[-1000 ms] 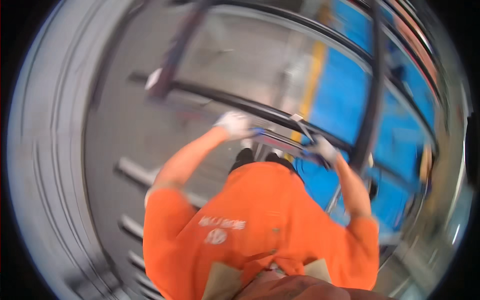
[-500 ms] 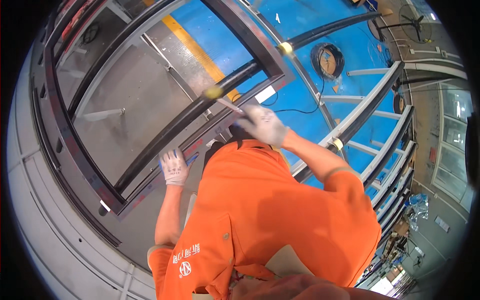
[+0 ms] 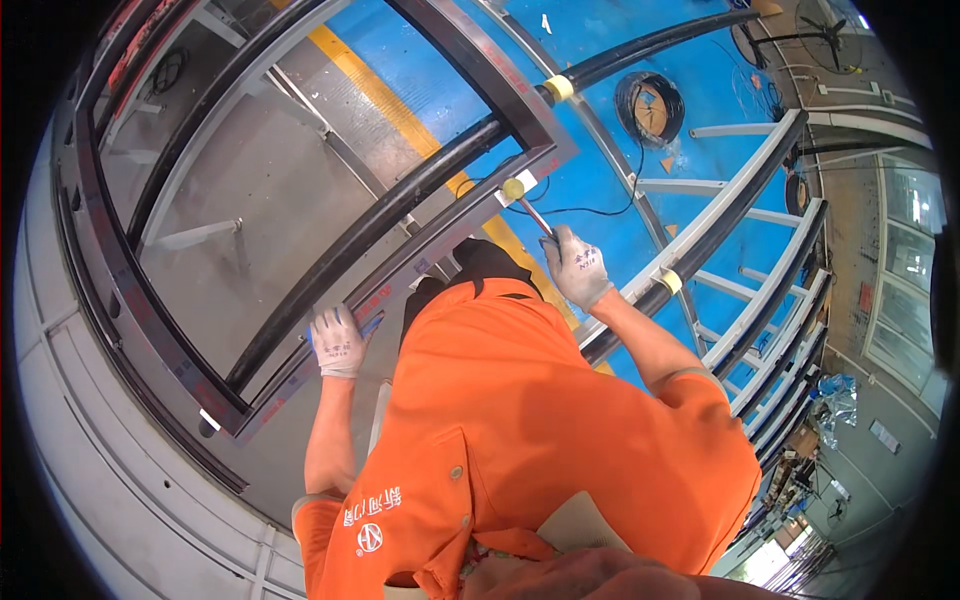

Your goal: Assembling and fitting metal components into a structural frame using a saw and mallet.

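Observation:
My right hand (image 3: 578, 265), in a pale work glove, is closed around the handle of a small mallet (image 3: 513, 189) with a round yellowish head. The mallet head is over the near bar of a dark rectangular metal frame (image 3: 445, 228), close to its right corner and a white patch on the bar. Whether the head touches the bar, I cannot tell. Farther left on the same bar, my gloved left hand (image 3: 338, 342) grips the frame, its fingers over the edge and its thumb apart. Blue shows at its fingertips.
Black padded rails (image 3: 400, 195) run under the frame. Grey racks with black-covered bars (image 3: 755, 230) stand at the right. A coil of black cable (image 3: 650, 108) lies on the blue floor, its loose end trailing toward the frame. A white panelled surface (image 3: 110, 440) borders the left.
The mallet and my right hand have swung right, from over the padded rail to the frame's right corner. My left hand stays on the bar; the view has shifted slightly.

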### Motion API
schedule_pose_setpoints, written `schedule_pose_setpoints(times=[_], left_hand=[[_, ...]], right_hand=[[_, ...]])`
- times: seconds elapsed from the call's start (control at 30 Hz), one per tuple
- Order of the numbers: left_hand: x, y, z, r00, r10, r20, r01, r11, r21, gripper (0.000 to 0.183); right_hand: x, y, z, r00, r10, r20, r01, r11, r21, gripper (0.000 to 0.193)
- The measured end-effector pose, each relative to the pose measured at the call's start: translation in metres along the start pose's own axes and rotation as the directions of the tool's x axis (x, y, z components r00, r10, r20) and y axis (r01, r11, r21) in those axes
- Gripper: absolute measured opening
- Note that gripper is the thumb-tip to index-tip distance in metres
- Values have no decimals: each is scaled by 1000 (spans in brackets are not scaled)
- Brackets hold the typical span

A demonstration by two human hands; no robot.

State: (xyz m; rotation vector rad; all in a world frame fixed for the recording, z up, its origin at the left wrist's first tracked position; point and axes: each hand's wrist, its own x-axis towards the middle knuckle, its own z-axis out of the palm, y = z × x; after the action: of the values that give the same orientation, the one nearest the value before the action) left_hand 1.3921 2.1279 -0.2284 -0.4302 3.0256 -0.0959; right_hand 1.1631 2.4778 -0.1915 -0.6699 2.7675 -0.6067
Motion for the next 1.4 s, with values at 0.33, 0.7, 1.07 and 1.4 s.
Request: schedule_pose_setpoints(times=[0.33, 0.7, 1.07, 1.4], left_hand=[[1, -2, 2, 1000, 25, -10, -25, 1000, -5, 62], [5, -1, -2, 995, 57, -81, -57, 998, 0, 59], [4, 1, -3, 995, 45, -90, -48, 999, -27, 55], [-12, -7, 4, 996, 16, -83, -17, 1000, -17, 45]], right_hand=[[13, 1, -16, 1000, -4, 27, 3, 1000, 31, 14], [28, 7, -26, 996, -15, 87, 24, 994, -107, 17], [152, -62, -141, 755, 191, 627, -260, 965, 19, 29], [220, -90, -131, 441, 242, 864, 119, 939, -324, 35]])
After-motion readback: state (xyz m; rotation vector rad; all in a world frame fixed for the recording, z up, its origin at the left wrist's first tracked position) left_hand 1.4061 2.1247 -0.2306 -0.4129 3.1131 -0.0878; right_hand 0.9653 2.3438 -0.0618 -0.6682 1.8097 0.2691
